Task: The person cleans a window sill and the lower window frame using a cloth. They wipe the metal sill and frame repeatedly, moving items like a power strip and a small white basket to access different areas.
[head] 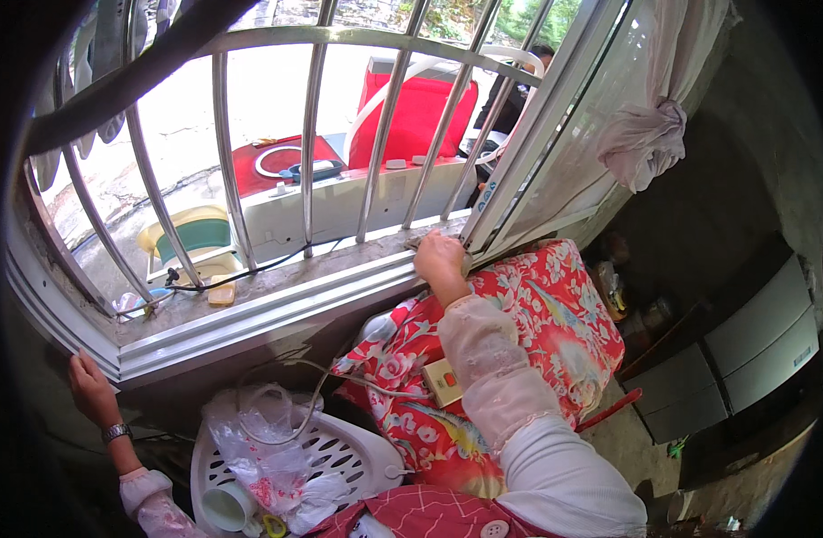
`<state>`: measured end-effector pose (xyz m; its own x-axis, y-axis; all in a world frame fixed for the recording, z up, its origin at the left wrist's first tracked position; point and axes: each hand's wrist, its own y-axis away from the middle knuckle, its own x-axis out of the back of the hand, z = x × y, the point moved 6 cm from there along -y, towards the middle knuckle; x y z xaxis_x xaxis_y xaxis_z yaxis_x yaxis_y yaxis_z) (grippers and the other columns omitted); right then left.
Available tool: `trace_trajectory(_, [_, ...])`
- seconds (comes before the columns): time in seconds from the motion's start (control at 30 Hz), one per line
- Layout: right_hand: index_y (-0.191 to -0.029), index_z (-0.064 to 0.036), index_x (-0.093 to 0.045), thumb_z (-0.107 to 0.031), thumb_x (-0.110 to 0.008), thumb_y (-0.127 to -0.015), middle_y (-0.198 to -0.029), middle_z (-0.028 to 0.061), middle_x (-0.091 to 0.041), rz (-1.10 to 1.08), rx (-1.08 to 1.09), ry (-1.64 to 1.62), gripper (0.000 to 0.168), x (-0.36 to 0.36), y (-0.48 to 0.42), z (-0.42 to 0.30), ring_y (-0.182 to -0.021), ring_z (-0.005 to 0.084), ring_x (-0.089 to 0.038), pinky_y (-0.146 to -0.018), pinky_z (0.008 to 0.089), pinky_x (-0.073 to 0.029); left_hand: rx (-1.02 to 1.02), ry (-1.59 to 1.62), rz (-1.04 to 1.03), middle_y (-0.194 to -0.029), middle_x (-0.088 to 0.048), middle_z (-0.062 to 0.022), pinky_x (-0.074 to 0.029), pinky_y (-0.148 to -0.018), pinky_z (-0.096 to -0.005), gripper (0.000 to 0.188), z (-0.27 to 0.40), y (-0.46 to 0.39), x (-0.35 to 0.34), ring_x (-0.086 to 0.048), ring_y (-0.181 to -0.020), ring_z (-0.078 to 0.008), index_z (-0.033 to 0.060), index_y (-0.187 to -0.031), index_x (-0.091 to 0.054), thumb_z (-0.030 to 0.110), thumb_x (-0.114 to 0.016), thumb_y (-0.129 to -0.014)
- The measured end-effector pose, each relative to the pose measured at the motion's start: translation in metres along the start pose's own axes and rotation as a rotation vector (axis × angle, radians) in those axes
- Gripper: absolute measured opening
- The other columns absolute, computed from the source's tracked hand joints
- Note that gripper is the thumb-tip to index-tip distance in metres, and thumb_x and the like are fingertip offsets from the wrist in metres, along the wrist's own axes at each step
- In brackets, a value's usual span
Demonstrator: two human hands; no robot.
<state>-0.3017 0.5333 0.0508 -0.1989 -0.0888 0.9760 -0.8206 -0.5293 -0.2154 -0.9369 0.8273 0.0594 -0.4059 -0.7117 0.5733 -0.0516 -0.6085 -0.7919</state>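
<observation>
My right hand (441, 259) presses down on the window track, close to the lower corner of the sliding sash (512, 168). Its fingers are closed around a crumpled greyish rag (414, 241), mostly hidden under them. At the left corner of the white window frame (270, 319), my left hand (92, 390) rests against the outer edge with bent fingers; its grip is not clear. Beyond the track lies a dusty sill (277, 289), with a black cable (287, 261) and a small yellowish block (221, 290) on it.
Metal bars (310, 134) cross the opening; outside stand a red-lidded washing machine (411, 121) and a person (512, 101). Below me are a white plastic basket (377, 464) with bags and a cup, a floral cloth (552, 316) and a socket box (442, 383). A knotted curtain (647, 144) hangs right.
</observation>
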Motion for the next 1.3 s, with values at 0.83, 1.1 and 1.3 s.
trace_trajectory(0.83, [-0.086, -0.004, -0.059, -0.012, -0.054, -0.078, -0.079, 0.019, -0.067, 0.129, 0.111, -0.116, 0.013, 0.012, 0.031, -0.015, -0.077, 0.0354, -0.067, -0.068, 0.0441, -0.054, 0.035, -0.013, 0.031, -0.087, -0.059, -0.0177, -0.044, -0.064, -0.044, 0.024, 0.004, 0.006, 0.0, -0.057, -0.081, -0.037, 0.0022, -0.09, -0.054, 0.025, -0.048, -0.097])
trace_trajectory(1.1, [-0.08, -0.001, -0.055, -0.012, -0.055, -0.08, -0.075, 0.0206, -0.063, 0.087, 0.474, -0.611, 0.011, 0.03, 0.131, -0.221, -0.071, 0.0379, -0.064, -0.064, 0.0473, -0.051, -0.013, -0.015, -0.002, -0.078, -0.055, -0.0185, -0.043, -0.065, -0.0452, 0.025, 0.001, -0.001, 0.01, -0.054, -0.077, -0.0372, 0.0008, -0.081, -0.049, 0.021, -0.048, -0.096])
trace_trajectory(1.3, [-0.083, -0.001, -0.056, -0.018, -0.065, -0.078, -0.071, 0.0199, -0.062, -0.085, 0.56, -1.122, 0.02, 0.056, 0.202, -0.355, -0.068, 0.0326, -0.064, -0.061, 0.0431, -0.049, -0.019, -0.044, -0.051, -0.081, -0.057, -0.0165, -0.044, -0.062, -0.0474, 0.023, 0.016, -0.006, 0.018, -0.056, -0.078, -0.0375, 0.0036, -0.081, -0.05, 0.023, -0.049, -0.095])
